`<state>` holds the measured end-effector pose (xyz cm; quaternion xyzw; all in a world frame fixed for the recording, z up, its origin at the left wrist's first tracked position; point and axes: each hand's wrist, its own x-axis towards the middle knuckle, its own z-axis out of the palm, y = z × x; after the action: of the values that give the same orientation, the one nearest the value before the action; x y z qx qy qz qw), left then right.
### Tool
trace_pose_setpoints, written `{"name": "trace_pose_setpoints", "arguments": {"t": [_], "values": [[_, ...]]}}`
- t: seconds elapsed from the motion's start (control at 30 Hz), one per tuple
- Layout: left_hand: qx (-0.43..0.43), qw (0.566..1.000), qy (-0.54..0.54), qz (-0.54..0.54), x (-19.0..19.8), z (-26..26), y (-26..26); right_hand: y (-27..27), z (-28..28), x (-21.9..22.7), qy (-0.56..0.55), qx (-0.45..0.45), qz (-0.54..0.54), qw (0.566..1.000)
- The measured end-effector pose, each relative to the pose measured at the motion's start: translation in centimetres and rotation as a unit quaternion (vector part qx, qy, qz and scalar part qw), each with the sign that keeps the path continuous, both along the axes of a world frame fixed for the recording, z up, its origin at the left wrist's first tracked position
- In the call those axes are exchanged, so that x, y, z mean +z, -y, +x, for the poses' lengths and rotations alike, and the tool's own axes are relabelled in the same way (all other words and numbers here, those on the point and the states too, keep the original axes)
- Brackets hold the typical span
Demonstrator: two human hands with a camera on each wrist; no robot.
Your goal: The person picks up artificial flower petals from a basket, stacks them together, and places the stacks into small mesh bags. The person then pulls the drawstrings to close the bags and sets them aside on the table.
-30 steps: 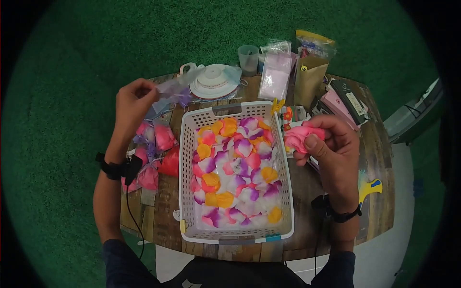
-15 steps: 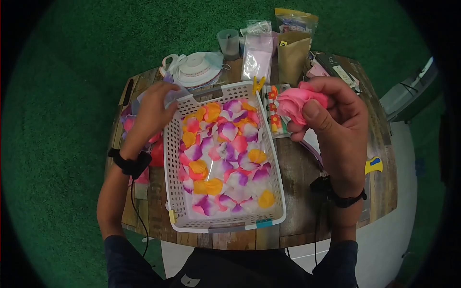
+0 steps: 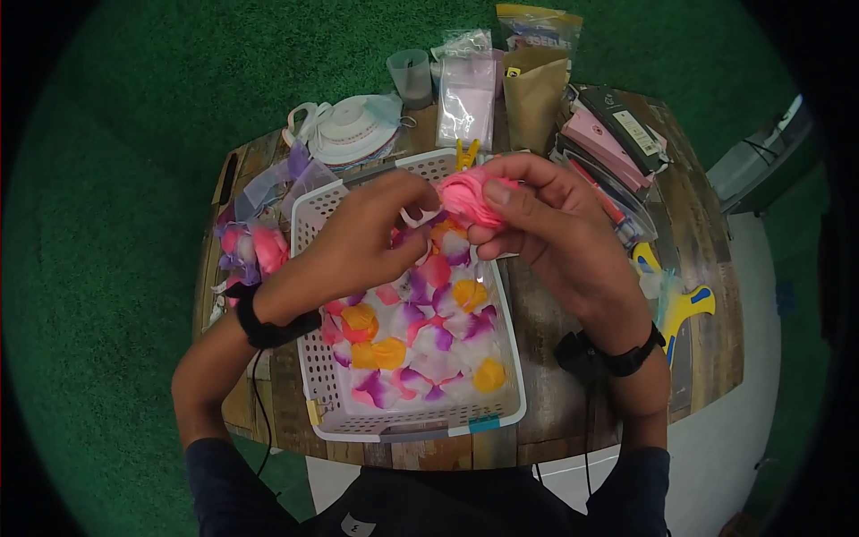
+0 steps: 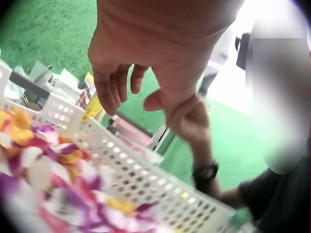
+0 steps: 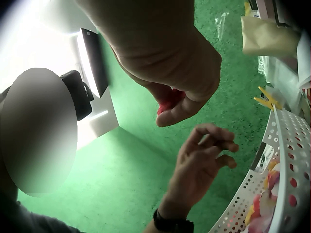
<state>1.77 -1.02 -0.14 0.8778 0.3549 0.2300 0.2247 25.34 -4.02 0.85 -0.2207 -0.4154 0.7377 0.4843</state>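
My right hand pinches a bunch of pink artificial petals between thumb and fingers, above the far part of a white basket. In the right wrist view only a red-pink bit of the bunch shows between the fingers. Close beside it is my left hand, fingers loosely bent and apart; the left wrist view shows nothing in this hand. Below both, the perforated white basket holds loose purple-white, pink and orange petals. A sheer lilac bag lies left of the basket.
Small filled bags lie at the left. Along the back stand a ribbon roll, a plastic cup, clear packets and a brown paper bag. Boxes and a yellow-handled tool lie at right. A yellow clip sits on the basket's rim.
My left hand let go of the sheer bag at the left and came right, over the basket to the pink bunch. My right hand moved inward, still holding the petals.
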Motion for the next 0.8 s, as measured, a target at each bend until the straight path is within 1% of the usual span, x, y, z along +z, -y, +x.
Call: {"name": "trace_pose_setpoints", "arguments": {"t": [0.03,0.07,0.1,0.13,0.17,0.23,0.27,0.33,0.37,0.43,0.57,0.67,0.73,0.77,0.8], "values": [[-0.005,1.0,-0.001,-0.002,0.5,0.5,0.8,0.0,0.0,-0.1,-0.001,-0.005,-0.002,1.0],[0.012,0.984,0.138,-0.111,1.3,1.1,1.9,-0.1,0.0,-0.1,0.017,0.002,0.0,1.0],[0.029,0.936,0.274,-0.217,2.2,1.6,2.8,-0.2,0.0,0.1,0.038,0.009,0.004,0.999],[0.004,0.951,0.24,-0.195,3.0,1.7,3.4,-0.2,-0.1,-0.1,0.04,0.004,0.006,0.999],[0.001,0.951,0.243,-0.192,2.8,2.0,3.7,-0.3,-0.4,-0.6,0.038,0.017,-0.005,0.999],[0.022,0.941,0.285,-0.182,2.4,2.5,4.1,-0.3,-0.5,-0.7,0.026,0.05,-0.031,0.998],[0.022,0.941,0.287,-0.179,2.4,2.4,4.2,-0.2,-0.6,-0.7,0.028,0.051,-0.028,0.998],[0.038,0.915,0.335,-0.221,2.5,2.1,4.2,-0.1,-0.6,-0.7,0.033,0.044,-0.047,0.997],[0.036,0.916,0.334,-0.221,2.6,2.0,4.2,0.0,-0.7,-0.7,0.032,0.042,-0.045,0.998],[0.05,0.93,0.313,-0.187,2.8,1.8,4.2,0.1,-0.7,-0.5,0.017,0.061,-0.059,0.996],[0.064,0.932,0.307,-0.183,2.4,1.5,4.2,0.2,-1.0,-0.6,0.03,0.066,-0.061,0.996],[0.059,0.937,0.305,-0.16,2.4,1.7,4.2,0.2,-1.1,-0.9,0.016,0.085,-0.063,0.994],[0.031,0.972,0.227,-0.054,2.6,1.6,4.2,0.1,-1.0,-0.9,0.025,0.091,-0.066,0.993],[0.032,0.972,0.227,-0.054,2.6,1.5,4.2,0.1,-1.0,-1.0,0.025,0.091,-0.066,0.993],[0.038,0.965,0.244,-0.088,2.6,1.4,4.2,0.2,-1.0,-0.9,0.035,0.091,-0.06,0.993]]}}
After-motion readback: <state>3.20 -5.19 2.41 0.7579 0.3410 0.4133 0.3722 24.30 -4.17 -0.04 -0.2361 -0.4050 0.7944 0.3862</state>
